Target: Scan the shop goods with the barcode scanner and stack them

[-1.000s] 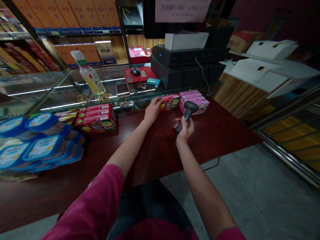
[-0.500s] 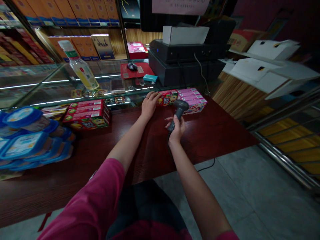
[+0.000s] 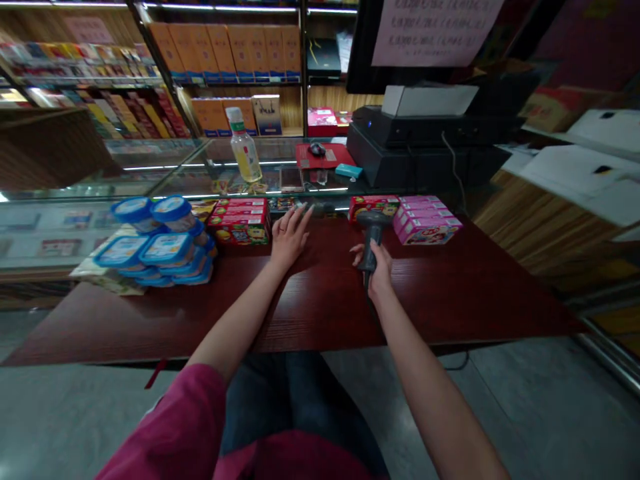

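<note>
Scanner (image 3: 373, 233) and both hands sit mid-picture in the head view, the scanner held upright over the dark red table (image 3: 320, 313) with its head in front of a red box (image 3: 373, 201). Fingers of the right hand (image 3: 381, 268) are wrapped around its handle, a cord trailing below. Left hand (image 3: 289, 241) is free of any object, fingers spread and pointing toward the far edge, just beside a group of red boxes (image 3: 241, 223); whether it touches them or the tabletop, I cannot tell. Pink boxes (image 3: 427, 221) stand beside the single red box, on its right. Blue-lidded tubs (image 3: 167, 250) are piled at the table's left part, near the red group. Beyond, a bottle (image 3: 246, 157) of yellowish liquid stands upright on glass, and a mouse (image 3: 317, 149) rests on a red mat (image 3: 335, 159).
</note>
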The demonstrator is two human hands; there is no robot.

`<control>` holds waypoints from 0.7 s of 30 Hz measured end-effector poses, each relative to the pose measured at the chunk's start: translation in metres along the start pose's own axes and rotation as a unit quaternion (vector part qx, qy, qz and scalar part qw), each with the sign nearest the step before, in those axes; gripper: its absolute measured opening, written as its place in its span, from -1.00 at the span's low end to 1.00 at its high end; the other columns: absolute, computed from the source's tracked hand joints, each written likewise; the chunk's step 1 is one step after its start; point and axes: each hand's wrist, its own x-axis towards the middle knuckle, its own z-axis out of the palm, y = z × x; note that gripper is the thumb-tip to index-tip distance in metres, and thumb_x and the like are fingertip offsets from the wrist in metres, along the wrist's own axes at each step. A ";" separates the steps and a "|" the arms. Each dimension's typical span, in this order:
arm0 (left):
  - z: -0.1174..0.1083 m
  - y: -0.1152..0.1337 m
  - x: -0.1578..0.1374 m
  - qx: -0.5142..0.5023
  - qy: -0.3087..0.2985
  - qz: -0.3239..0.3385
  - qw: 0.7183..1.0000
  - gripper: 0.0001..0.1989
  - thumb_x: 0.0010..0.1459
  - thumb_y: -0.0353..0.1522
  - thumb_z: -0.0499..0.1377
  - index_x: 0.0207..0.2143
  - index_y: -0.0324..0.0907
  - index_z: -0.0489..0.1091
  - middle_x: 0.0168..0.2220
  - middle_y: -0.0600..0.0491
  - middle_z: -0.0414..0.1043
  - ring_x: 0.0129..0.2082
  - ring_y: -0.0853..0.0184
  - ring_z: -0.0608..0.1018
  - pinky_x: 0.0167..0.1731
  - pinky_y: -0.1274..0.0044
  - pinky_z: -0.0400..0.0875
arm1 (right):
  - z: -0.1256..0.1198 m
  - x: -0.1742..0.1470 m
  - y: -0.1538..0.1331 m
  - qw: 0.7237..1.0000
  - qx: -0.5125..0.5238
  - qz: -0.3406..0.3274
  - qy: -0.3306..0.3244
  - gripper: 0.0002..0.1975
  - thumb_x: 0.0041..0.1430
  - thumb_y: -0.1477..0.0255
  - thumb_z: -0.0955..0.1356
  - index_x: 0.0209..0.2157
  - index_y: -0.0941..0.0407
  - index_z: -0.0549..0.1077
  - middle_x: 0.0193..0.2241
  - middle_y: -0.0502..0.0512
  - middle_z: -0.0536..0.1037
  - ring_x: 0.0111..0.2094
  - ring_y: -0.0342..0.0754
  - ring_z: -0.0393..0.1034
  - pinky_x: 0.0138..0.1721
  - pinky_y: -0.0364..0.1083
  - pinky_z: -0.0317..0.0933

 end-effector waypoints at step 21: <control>-0.065 -0.062 -0.056 0.032 0.022 -0.036 0.999 -0.34 0.32 -0.38 0.22 0.44 0.11 0.34 0.53 -0.06 0.22 0.59 -0.03 0.15 0.50 0.03 0.03 | 0.005 -0.017 -0.003 0.977 -0.077 0.113 -0.163 -0.55 0.16 0.00 0.46 -0.18 0.11 0.56 -0.46 0.04 0.67 -0.63 -0.15 0.36 -0.57 -0.15 0.26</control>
